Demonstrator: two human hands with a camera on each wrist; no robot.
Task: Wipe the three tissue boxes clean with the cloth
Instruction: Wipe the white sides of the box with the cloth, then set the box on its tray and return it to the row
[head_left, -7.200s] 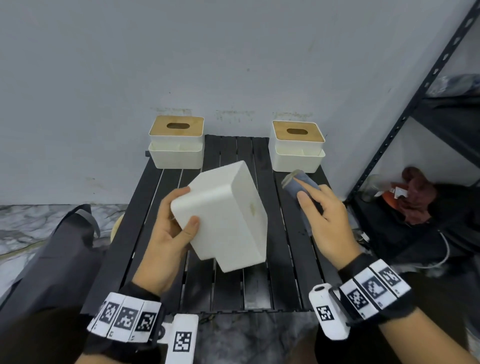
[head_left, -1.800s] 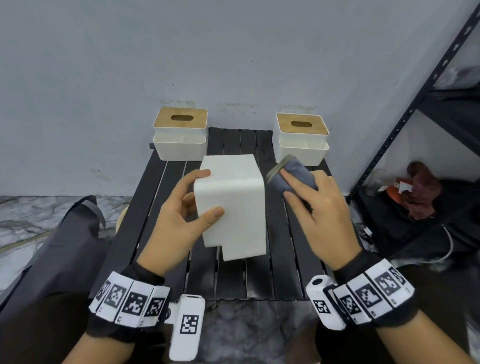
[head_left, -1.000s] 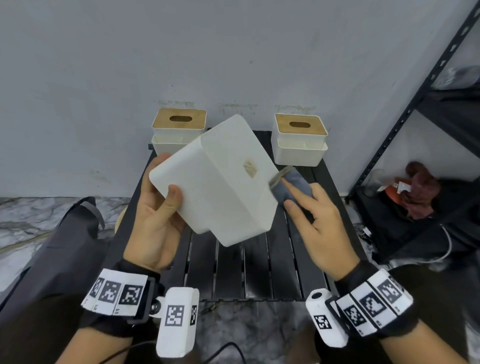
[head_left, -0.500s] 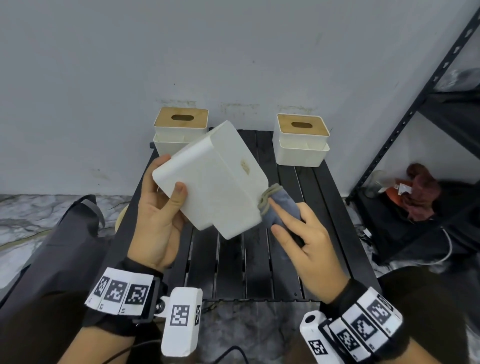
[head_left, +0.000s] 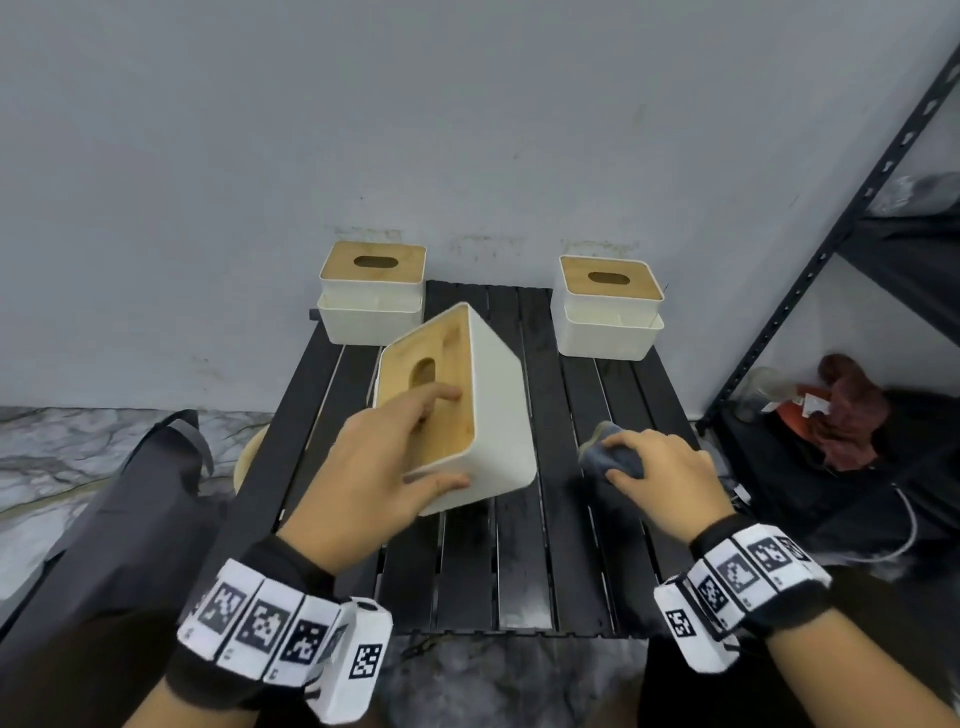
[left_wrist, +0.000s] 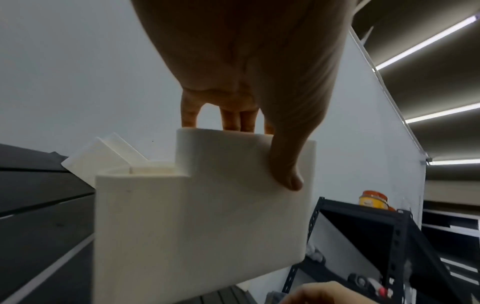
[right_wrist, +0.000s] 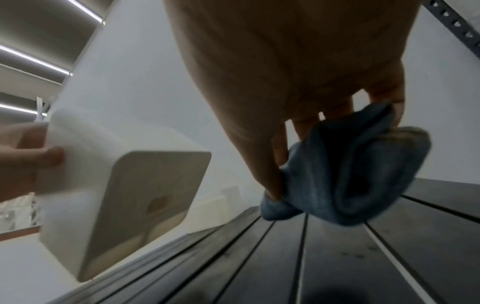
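Observation:
My left hand (head_left: 410, 457) holds a white tissue box (head_left: 498, 410) tilted above the black slatted table (head_left: 519, 571), its wooden lid facing me. The fingers lie on the lid and the thumb presses the near white side (left_wrist: 207, 216). To its right, my right hand (head_left: 654, 467) grips a bunched blue-grey cloth (head_left: 608, 457) just above the table, apart from the box; the right wrist view shows the cloth (right_wrist: 350, 174) pinched between thumb and fingers. Two more white tissue boxes with wooden lids stand at the back left (head_left: 371, 299) and back right (head_left: 608, 312).
A grey wall rises directly behind the table. A black metal shelf rack (head_left: 831, 249) stands at the right with a red cloth (head_left: 852, 410) and clutter on the floor below. A dark bag (head_left: 119, 519) lies on the marble floor at the left.
My left hand has turned the box so its wooden lid faces me instead of its white bottom. My right hand with the cloth has drawn away from the box to the right.

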